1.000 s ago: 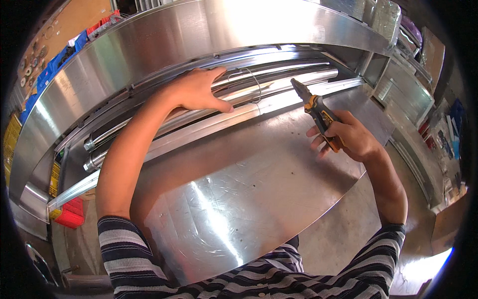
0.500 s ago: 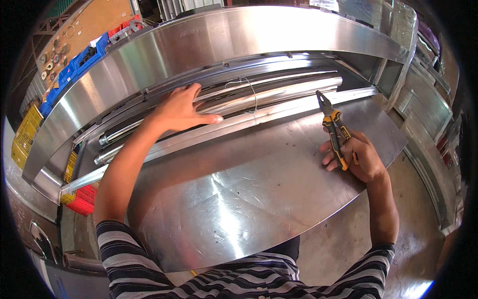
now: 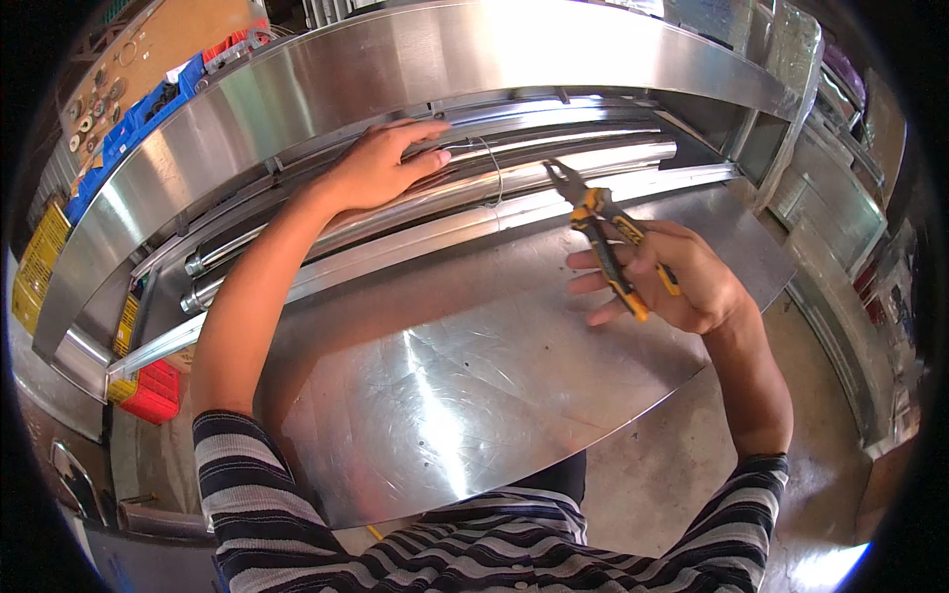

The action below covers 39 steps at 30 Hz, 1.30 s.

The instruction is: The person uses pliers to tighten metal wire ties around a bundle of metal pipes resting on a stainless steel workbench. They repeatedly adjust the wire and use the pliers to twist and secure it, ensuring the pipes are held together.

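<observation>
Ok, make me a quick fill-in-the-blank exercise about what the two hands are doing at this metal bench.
1. The right hand holds a pair of ____ with yellow and black handles.
2. The left hand lies flat on the long metal ____.
3. A thin ____ is looped around the tubes, near the tool's tip.
4. Both sleeves are ____.

Missing words: pliers; tubes; wire; striped

A dark shirt with thin white stripes; sleeves pushed up past the elbows; 2 bare forearms, no gloves.

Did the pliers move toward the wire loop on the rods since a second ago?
Yes. The pliers in the right hand sit closer to the wire loop around the steel rods.
</observation>
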Tool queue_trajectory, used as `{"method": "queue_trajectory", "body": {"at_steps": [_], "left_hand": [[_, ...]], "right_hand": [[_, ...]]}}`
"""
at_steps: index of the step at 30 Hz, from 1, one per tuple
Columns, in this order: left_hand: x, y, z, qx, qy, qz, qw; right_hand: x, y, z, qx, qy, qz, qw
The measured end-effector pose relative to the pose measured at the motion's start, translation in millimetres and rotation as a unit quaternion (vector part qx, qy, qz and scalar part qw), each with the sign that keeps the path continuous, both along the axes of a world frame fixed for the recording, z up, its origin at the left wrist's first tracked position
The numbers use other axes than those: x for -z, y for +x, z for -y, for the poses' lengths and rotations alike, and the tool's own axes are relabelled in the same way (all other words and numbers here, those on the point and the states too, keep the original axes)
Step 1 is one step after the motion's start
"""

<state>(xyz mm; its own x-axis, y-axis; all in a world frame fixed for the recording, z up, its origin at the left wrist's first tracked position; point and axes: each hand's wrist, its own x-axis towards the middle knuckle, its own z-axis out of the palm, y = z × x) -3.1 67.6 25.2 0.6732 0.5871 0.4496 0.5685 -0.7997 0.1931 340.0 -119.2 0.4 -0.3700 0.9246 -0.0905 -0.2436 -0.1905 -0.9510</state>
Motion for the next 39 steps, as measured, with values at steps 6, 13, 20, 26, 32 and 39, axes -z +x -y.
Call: {"method": "queue_trajectory", "body": {"at_steps": [6, 13, 20, 26, 32, 39], "left_hand": [[8.4, 6.4, 0.5, 0.075, 0.064, 0.07, 0.993], [-2.5, 18.4, 9.4, 0.01, 0.087, -0.011, 0.996], [-8.7, 26.6, -18.1, 0.004, -0.101, 0.074, 0.992], [-19.9, 41.0, -62.2, 0.135, -0.118, -0.039, 0.983], [-24.3, 50.1, -73.4, 0.201, -0.154, -0.065, 0.965], [-25.9, 49.2, -77.0, 0.207, -0.19, -0.078, 0.957]], "right_hand": [[-18.5, -58.7, -24.6, -0.038, -0.007, 0.06, 0.997], [-12.3, -65.1, -43.7, -0.007, 0.015, 0.055, 0.998], [-19.8, -44.0, -26.2, 0.081, 0.125, 0.195, 0.969], [-14.0, -43.0, -29.8, 0.116, 0.144, 0.259, 0.948], [-8.1, -39.5, -34.3, 0.105, 0.168, 0.296, 0.935], [-2.6, -42.1, -39.9, 0.097, 0.187, 0.318, 0.924]]}}
